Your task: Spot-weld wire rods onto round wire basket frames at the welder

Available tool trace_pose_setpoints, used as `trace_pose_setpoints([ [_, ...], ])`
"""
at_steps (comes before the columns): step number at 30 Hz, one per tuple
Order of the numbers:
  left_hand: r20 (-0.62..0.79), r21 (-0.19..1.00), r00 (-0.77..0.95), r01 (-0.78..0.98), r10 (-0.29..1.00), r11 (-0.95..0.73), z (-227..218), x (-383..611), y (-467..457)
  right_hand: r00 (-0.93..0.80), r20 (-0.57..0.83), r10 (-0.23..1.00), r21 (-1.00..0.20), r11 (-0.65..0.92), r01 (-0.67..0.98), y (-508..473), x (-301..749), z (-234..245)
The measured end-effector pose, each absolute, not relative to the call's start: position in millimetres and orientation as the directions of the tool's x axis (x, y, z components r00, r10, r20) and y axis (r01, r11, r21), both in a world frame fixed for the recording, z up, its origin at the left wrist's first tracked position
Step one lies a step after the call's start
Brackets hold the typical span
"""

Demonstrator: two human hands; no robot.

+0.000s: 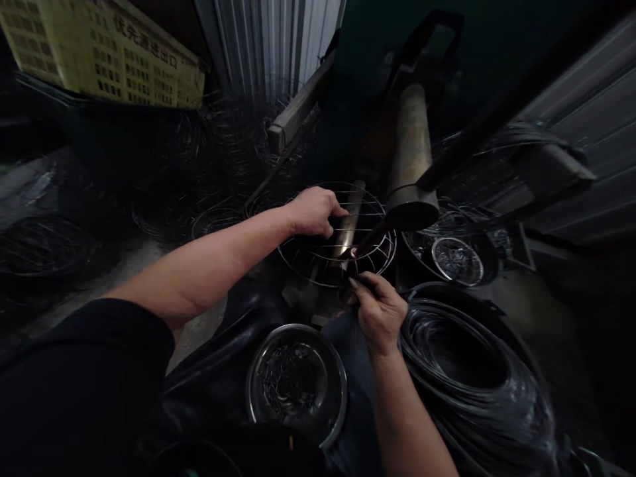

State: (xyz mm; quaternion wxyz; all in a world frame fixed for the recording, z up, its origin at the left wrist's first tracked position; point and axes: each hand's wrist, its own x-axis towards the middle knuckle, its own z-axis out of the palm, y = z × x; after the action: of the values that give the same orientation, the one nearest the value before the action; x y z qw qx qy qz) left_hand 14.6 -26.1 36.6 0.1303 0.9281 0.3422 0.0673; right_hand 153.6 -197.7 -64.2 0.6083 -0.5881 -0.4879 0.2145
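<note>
Through the head camera I have the round wire rack (372,214) in the middle of the scene, between my two hands. My left hand (315,211) reaches over its left side, index finger stretched out and the other fingers curled — I cannot tell whether they pinch a wire. My right hand (380,308) is at the near rim, its fingers drawn in toward the thumb; what they pinch, if anything, I cannot make out.

A metal bar (354,212) runs beneath the rack's wires, and a dark rod (372,236) comes down from the right, its tip beside a small reddish glow near the rim. A thick metal cylinder (411,139) hangs to the far right. Nearer me sits a steel bowl (324,361) of small metal pieces (285,384) — with a large wire coil (462,404) to its right.
</note>
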Motion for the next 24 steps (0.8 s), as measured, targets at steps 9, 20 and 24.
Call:
trace_pose_setpoints([
  [9, 0.009, 0.292, 0.763, 0.617, 0.647, -0.731, 36.0, 18.9, -18.2, 0.465, 0.272, 0.842, -0.952, 0.166, 0.256, -193.1, 154.7, -63.8],
  [20, -0.044, 0.322, 0.762, 0.623, 0.646, -0.713, 35.0, 19.3, -16.0, 0.476, 0.214, 0.853, -0.971, 0.135, 0.195, -193.8, 152.1, -59.5],
  [24, -0.076, 0.33, 0.765, 0.625, 0.64, -0.708, 30.6, 18.1, -14.6, 0.533, 0.135, 0.835, -0.991, 0.12, 0.063, -191.2, 149.3, -57.9],
])
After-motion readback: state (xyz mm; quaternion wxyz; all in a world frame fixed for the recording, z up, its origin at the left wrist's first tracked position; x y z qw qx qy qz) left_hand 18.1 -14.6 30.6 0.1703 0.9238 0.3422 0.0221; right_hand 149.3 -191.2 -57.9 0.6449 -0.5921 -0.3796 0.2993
